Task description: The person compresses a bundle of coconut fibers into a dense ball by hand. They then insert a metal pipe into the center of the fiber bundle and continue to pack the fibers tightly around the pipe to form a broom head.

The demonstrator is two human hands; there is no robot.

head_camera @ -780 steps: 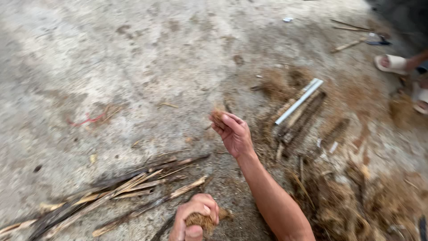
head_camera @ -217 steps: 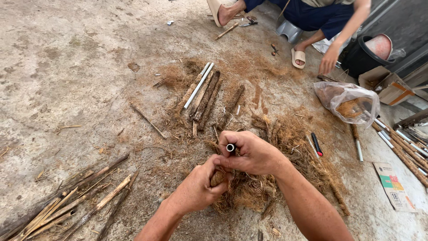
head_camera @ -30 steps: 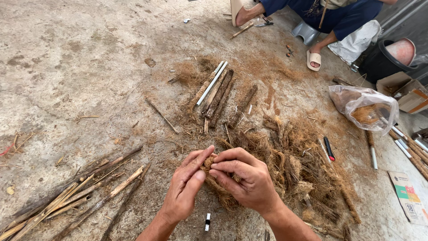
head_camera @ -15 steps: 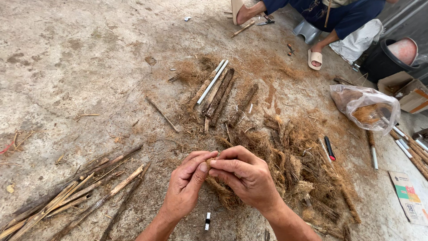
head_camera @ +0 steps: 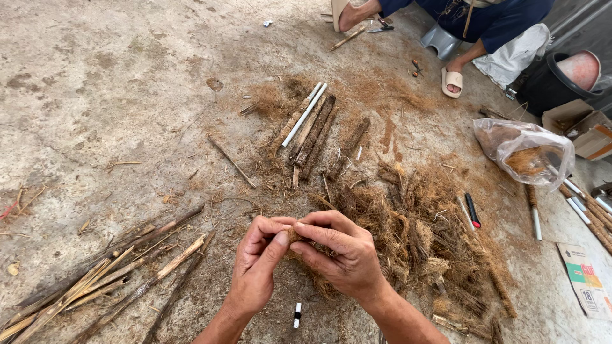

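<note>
Both hands low over concrete floor (head_camera: 115,95). Left hand (head_camera: 258,271) and right hand (head_camera: 341,255) pinched together on small wad of brown coir fibre (head_camera: 297,236), fingertips clenched around it, apparently mid-twist. Fibre heap (head_camera: 414,236) just right. Split sticks (head_camera: 108,274) at left. Short white tube (head_camera: 297,315) below wrists. Likely needs steady rolling pressure, fibres kept aligned.

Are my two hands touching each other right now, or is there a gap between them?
Touching. The head view shows the left hand pressing its thumb and fingertips against the fingers of the right hand, both pinching a small tuft of brown fibre, with no gap showing.
</note>
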